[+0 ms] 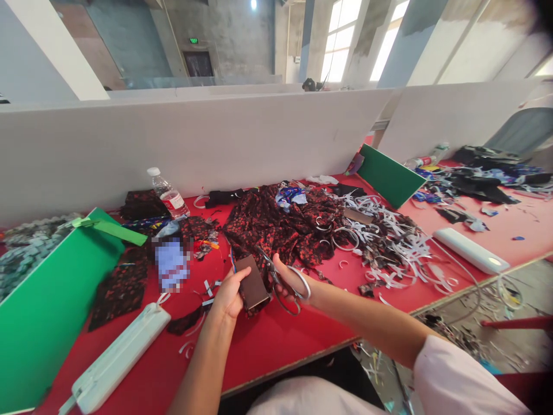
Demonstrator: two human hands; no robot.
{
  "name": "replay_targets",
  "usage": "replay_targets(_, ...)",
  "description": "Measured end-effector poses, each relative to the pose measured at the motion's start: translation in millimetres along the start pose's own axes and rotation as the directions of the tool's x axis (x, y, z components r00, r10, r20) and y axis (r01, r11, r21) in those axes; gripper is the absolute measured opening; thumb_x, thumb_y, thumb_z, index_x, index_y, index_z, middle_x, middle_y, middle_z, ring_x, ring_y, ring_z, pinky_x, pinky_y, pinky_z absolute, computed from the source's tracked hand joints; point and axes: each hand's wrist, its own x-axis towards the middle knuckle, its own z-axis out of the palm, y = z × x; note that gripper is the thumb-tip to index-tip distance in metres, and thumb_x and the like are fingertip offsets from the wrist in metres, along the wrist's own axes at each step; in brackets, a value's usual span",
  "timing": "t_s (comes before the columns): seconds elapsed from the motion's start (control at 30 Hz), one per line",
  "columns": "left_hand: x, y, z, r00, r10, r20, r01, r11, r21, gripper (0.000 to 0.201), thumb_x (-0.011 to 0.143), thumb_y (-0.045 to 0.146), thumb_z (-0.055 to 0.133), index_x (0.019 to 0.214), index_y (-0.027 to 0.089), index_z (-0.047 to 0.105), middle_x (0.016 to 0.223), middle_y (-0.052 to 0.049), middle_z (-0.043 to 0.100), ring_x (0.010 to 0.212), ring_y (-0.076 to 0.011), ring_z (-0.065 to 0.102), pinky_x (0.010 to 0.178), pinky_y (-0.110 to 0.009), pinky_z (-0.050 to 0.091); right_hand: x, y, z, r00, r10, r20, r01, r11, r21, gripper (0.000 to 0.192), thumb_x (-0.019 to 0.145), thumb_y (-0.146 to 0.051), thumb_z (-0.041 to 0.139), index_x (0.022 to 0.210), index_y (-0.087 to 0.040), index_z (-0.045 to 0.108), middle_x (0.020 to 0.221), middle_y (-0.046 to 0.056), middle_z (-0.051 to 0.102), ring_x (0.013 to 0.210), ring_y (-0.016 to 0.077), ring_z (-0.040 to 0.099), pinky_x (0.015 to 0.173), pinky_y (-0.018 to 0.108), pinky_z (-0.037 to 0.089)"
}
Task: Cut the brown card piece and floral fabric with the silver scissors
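Head view shows your left hand pinching a brown card while your right hand grips scissors touching it, above the red table.

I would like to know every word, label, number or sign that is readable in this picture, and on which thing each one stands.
No text can be read.
Green sign above the far doorway: lit, too small to read.
Water bottle label: red and white, print too small.
Blurred patch on the table: unreadable.
Brown card in the left hand: no print visible.
Scissors in the right hand: no marking visible.
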Motion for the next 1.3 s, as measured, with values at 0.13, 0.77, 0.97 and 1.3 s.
replay_targets(0.13,-1.9,4.4,-2.0,1.000,-0.021,-0.014,0.022,0.999,0.048,0.033,0.073,0.007,0.057,0.105,0.013,0.057,0.071,-0.007,0.071,0.060,-0.0207,0.068,0.063,-0.035,0.056,-2.8,-4.2,-16.1,0.991,0.004,0.137,0.001,0.999,-0.033,0.072,0.074,-0.080,0.013,0.079,-0.016,0.048,0.048,-0.005,0.040,0.035,0.0055,0.034,0.029,0.014,0.023)
replay_targets(0.77,-12.9,20.5,-24.7,0.991,-0.127,0.039,0.124,0.989,0.079,0.021,0.073,0.007,0.056,0.093,0.012,0.059,0.068,-0.009,0.070,0.058,-0.0218,0.067,0.056,-0.035,0.055,-10.9,-69.4,-89.3,0.825,0.016,0.566,0.312,0.821,-0.478,0.066,0.071,-0.074,0.038,0.076,-0.012,0.058,0.050,-0.006,0.042,0.039,0.0051,0.033,0.039,0.017,0.027)
replay_targets(0.97,-11.2,19.0,-27.3,0.987,-0.135,0.087,0.125,0.986,0.110,0.023,0.073,0.008,0.058,0.095,0.013,0.058,0.069,-0.007,0.070,0.058,-0.0210,0.067,0.056,-0.035,0.055,-1.8,-74.5,-95.8,0.767,0.042,0.640,0.386,0.767,-0.513,0.064,0.076,-0.072,0.036,0.082,-0.012,0.056,0.052,-0.007,0.040,0.040,0.0050,0.033,0.037,0.017,0.026)
replay_targets(1.3,-6.7,17.3,-33.7,0.982,-0.149,0.114,0.139,0.986,0.088,0.031,0.073,0.008,0.058,0.103,0.013,0.055,0.073,-0.008,0.071,0.065,-0.0223,0.069,0.064,-0.036,0.056,15.9,-68.8,-105.5,0.696,0.099,0.711,0.362,0.807,-0.466,0.058,0.081,-0.068,0.034,0.093,-0.014,0.051,0.057,-0.007,0.036,0.042,0.0045,0.031,0.036,0.016,0.029)
